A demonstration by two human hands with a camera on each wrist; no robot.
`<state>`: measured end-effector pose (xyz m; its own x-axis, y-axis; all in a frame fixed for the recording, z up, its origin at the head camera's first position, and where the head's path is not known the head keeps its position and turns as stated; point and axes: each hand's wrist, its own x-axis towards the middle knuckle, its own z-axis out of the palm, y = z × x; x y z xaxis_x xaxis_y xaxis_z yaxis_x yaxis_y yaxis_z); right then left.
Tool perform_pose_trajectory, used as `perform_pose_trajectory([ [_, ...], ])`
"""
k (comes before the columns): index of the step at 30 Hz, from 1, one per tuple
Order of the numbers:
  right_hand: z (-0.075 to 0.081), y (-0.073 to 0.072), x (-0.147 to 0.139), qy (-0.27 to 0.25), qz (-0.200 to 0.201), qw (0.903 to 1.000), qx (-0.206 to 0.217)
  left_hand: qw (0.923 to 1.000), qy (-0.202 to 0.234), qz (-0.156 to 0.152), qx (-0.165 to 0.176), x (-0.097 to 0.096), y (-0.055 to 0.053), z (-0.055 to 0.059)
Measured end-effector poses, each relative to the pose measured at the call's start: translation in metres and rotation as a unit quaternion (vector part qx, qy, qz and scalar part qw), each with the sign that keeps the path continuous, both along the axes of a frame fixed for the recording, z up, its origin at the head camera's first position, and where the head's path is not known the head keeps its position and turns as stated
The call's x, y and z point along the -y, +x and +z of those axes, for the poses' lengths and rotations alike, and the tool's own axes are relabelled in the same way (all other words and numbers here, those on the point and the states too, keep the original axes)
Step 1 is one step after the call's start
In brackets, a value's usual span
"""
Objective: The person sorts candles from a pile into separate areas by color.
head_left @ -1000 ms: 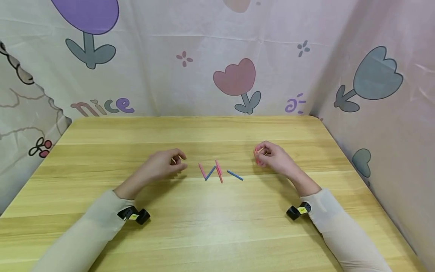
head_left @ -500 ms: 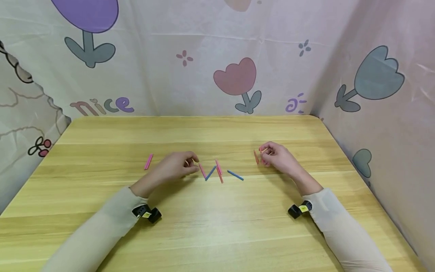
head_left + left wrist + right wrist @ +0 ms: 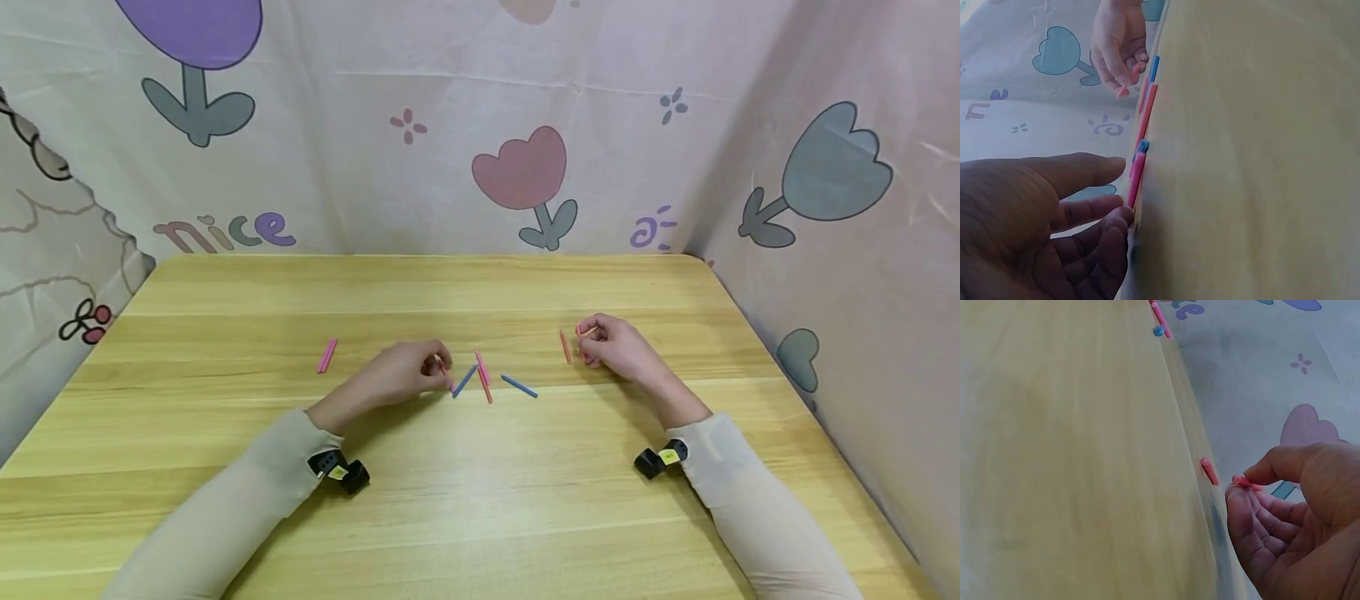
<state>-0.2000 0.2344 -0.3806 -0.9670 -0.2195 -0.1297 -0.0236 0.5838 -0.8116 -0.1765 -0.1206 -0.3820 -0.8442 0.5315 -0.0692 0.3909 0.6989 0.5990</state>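
Observation:
In the head view my left hand (image 3: 408,371) is around a small pink stick (image 3: 446,375). The left wrist view shows its thumb apart from that stick (image 3: 1137,180), with the fingertips near the stick's lower end. My right hand (image 3: 615,346) pinches a reddish stick (image 3: 1247,482) between thumb and forefinger. Just left of that hand an orange stick (image 3: 566,347) lies on the table. Between the hands are a blue stick (image 3: 465,382), another pink stick (image 3: 482,367), a red-orange stick (image 3: 486,387) and a second blue stick (image 3: 519,387).
Two pink sticks (image 3: 327,356) lie side by side, left of my left hand. The wooden table (image 3: 480,500) has its far edge against a flower-printed cloth (image 3: 375,183). More cloth hangs at both sides.
My left hand has moved right to the pink stick, and the pink pair behind it has come into view. The right hand has shifted slightly right, leaving the orange stick on the table.

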Motion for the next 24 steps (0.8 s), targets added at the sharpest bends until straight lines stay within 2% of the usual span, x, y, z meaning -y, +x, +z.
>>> perform_pose_trajectory([
  [10, -0.0013, -0.0031, 0.0009, 0.027, -0.007, 0.9994, 0.019, 1.0000, 0.006, -0.004, -0.001, -0.0002, -0.0019, -0.0073],
  [18, -0.0017, -0.0060, 0.0054, 0.011, -0.015, 0.9989, 0.043, 0.9999, 0.007, -0.005, 0.009, -0.0005, -0.0034, -0.0089],
  [24, -0.0021, -0.0067, 0.0077, 0.006, -0.023, 0.9985, 0.050, 0.9999, 0.009, -0.006, -0.002, 0.0002, -0.0022, -0.0067],
])
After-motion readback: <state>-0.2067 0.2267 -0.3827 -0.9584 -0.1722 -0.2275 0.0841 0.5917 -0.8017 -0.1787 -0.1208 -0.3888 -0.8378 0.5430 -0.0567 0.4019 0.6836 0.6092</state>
